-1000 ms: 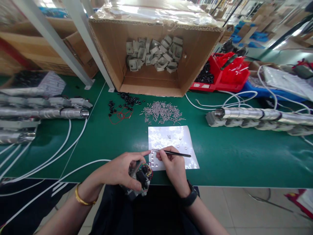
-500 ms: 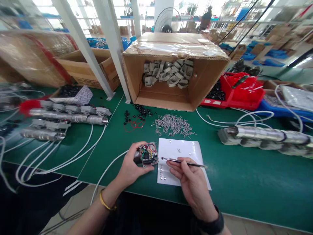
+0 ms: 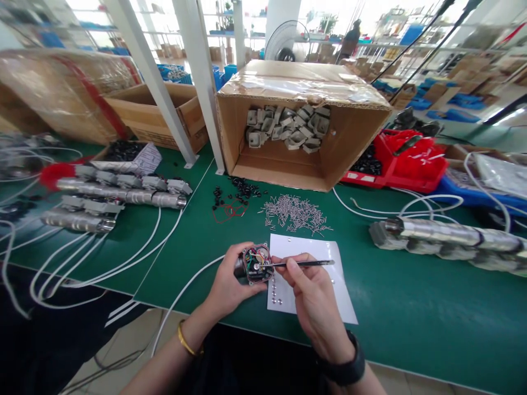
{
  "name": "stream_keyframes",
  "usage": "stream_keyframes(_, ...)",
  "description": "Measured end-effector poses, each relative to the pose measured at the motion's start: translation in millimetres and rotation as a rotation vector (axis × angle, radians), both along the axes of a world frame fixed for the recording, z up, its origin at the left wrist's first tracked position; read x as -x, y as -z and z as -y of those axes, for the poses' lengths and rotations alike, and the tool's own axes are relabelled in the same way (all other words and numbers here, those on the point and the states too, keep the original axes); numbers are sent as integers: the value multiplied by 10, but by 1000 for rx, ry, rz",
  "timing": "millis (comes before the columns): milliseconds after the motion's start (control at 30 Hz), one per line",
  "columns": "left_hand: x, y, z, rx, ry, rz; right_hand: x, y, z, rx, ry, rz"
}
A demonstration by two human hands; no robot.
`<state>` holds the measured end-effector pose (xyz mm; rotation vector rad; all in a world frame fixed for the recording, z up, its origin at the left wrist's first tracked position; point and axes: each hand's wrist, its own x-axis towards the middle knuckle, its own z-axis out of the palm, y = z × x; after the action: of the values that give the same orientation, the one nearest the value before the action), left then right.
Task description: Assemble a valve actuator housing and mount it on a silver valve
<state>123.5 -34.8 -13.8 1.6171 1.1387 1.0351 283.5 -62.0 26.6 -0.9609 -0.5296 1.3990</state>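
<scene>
My left hand (image 3: 225, 282) is wrapped round an open-topped housing (image 3: 249, 274) packed with coloured wires, a white cable trailing from its side. Between the thumb and fingers of my right hand (image 3: 307, 285) is a pair of dark, slim tweezers (image 3: 319, 263). Their tips reach inside the housing, at a small shiny disc (image 3: 256, 266); whether they grip it, I cannot tell. Partly under my right hand lies a white sheet (image 3: 325, 249) with several small silver discs (image 3: 274, 294) along its left side.
Behind the sheet is a heap of screws (image 3: 294, 213), with small black parts (image 3: 245, 187) to its left. A cardboard box (image 3: 267, 171) on its side holds grey housings. Metal tube assemblies (image 3: 160, 199) with white cables lie left, similar ones (image 3: 444, 230) right. Red bins (image 3: 385, 175) stand back right.
My right hand has moved the tweezers left, from above the sheet's edge into the open housing. The view has shifted slightly; my left hand keeps its hold.
</scene>
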Motion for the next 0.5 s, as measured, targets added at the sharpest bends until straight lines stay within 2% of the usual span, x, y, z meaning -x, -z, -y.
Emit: stream_keyframes(500,5,17,3,46,6,38,63,-2,7,-11,46,124)
